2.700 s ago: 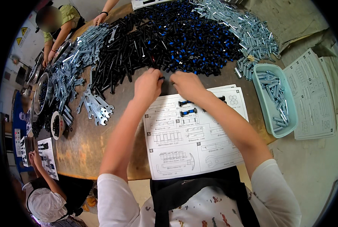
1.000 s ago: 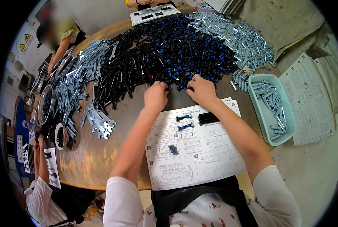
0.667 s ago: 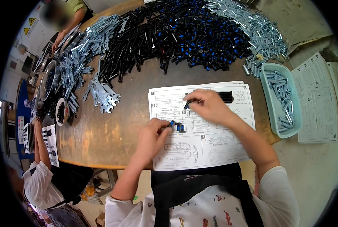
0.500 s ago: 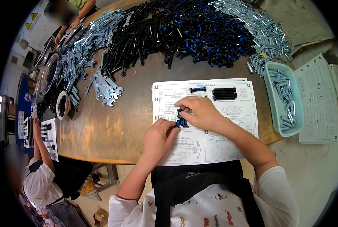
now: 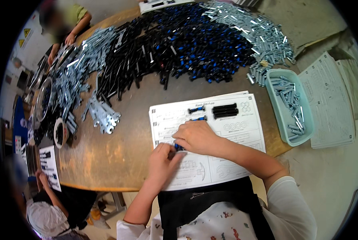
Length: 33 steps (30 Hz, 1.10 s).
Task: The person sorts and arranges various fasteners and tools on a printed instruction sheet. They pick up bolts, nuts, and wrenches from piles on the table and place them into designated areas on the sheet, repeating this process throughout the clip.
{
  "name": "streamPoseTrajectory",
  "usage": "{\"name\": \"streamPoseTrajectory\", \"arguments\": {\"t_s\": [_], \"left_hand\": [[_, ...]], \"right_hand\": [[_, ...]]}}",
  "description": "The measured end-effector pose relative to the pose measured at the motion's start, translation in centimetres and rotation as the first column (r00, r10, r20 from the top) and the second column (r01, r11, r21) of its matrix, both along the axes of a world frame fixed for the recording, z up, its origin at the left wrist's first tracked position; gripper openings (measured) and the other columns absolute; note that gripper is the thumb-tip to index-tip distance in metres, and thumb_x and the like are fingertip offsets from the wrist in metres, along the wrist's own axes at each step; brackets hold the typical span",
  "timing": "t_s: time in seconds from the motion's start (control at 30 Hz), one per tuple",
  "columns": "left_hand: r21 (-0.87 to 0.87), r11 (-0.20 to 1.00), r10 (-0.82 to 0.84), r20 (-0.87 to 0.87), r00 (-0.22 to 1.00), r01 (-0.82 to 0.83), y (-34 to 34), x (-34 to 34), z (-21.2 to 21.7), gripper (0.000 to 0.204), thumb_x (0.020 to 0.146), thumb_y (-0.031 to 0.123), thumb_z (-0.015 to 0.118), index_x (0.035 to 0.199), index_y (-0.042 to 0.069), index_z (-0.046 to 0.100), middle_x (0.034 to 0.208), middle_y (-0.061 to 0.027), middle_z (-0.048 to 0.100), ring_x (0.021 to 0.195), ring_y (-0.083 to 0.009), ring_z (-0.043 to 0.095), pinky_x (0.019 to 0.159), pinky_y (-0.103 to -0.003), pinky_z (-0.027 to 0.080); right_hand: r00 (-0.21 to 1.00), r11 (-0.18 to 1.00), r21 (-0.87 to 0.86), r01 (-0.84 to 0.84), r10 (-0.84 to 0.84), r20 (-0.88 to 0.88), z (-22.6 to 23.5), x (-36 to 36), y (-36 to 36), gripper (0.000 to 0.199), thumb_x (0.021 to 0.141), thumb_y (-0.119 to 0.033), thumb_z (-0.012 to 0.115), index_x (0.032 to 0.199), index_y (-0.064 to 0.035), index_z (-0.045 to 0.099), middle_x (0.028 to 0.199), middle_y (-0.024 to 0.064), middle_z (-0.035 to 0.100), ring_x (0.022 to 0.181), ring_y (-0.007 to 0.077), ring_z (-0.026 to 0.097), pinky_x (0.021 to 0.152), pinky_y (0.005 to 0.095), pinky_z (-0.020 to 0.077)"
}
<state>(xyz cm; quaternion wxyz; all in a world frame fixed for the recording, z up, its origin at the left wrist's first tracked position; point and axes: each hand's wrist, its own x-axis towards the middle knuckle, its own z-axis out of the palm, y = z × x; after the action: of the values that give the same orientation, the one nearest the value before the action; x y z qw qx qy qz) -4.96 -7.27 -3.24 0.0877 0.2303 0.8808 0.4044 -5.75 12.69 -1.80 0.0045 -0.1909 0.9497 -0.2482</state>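
Observation:
A printed sheet with line drawings lies in front of me on the table. Over its left part, my left hand curls its thumb and fingers around short black bolts with blue bands. My right hand bends over the same bolts from above, fingers closed; its fingertips partly hide them. Above my right hand, one blue-banded bolt lies sideways on the sheet, and a second blue-banded bolt rests just below it. Beside them, several long black bolts lie side by side.
Heaps of black bolts, blue-banded bolts and silver sleeves cover the far table. Flat wrenches lie left. A pale green bin of silver pieces stands right, near stacked sheets. Two people work at left.
A second blue-banded bolt now shows on the sheet above my right hand. Both hands have come lower on the sheet, close together. The whole view has shifted a little.

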Motion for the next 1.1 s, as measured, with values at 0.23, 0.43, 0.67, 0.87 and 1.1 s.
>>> {"name": "streamPoseTrajectory", "arguments": {"t_s": [0.23,0.43,0.67,0.87,1.1], "left_hand": [[0.088,0.989,-0.100,-0.207,0.973,0.121,6.0,-8.9,3.6,0.016,0.090,0.016,0.069,0.097,0.001,0.067,0.080,-0.0099,0.065,0.068,-0.0176,0.061,0.060,-0.030,0.047],[-0.135,0.988,-0.127,-0.429,0.894,0.075,14.0,-18.1,-2.5,0.024,0.084,0.015,0.069,0.106,0.004,0.066,0.099,-0.0156,0.066,0.083,-0.0354,0.066,0.073,-0.044,0.053],[-0.138,0.990,-0.096,-0.407,0.908,0.043,12.4,-16.9,-0.8,0.021,0.084,0.019,0.072,0.095,0.003,0.066,0.089,-0.0146,0.068,0.081,-0.0328,0.067,0.071,-0.042,0.053],[-0.072,0.997,-0.004,-0.024,1.000,0.002,0.2,-8.2,2.9,0.022,0.082,0.019,0.076,0.092,0.001,0.068,0.072,-0.0093,0.065,0.062,-0.0176,0.060,0.058,-0.031,0.048],[-0.075,0.995,-0.072,-0.028,0.997,0.069,-1.9,-1.4,1.3,0.021,0.083,0.023,0.076,0.089,0.005,0.068,0.081,-0.0109,0.065,0.068,-0.0242,0.067,0.061,-0.035,0.052]], "right_hand": [[0.778,0.839,-0.078,0.538,-0.531,-0.335,-1.2,-6.6,11.5,0.020,0.087,-0.011,0.059,0.100,-0.0110,0.074,0.090,0.0112,0.067,0.082,0.0319,0.067,0.069,0.0443,0.0540],[0.817,0.856,0.104,0.507,-0.438,-0.375,-3.3,-10.1,11.5,0.006,0.081,-0.008,0.065,0.084,-0.0081,0.071,0.086,0.0106,0.064,0.076,0.0315,0.068,0.067,0.0433,0.0545],[0.795,0.824,0.200,0.530,-0.402,-0.454,-3.7,-10.8,12.7,0.002,0.077,-0.009,0.066,0.079,-0.0088,0.068,0.083,0.0102,0.065,0.075,0.0306,0.069,0.066,0.0416,0.0546],[0.834,0.802,-0.394,0.449,-0.534,-0.136,-0.8,-5.9,9.5,0.011,0.083,-0.014,0.067,0.085,-0.0051,0.073,0.083,0.0076,0.068,0.070,0.0202,0.065,0.064,0.0324,0.0509],[0.966,0.842,-0.497,0.210,-0.256,-0.025,0.4,-0.9,-0.5,0.009,0.081,-0.012,0.069,0.081,-0.0048,0.074,0.079,0.0081,0.070,0.065,0.0187,0.066,0.059,0.0301,0.0496]]}}
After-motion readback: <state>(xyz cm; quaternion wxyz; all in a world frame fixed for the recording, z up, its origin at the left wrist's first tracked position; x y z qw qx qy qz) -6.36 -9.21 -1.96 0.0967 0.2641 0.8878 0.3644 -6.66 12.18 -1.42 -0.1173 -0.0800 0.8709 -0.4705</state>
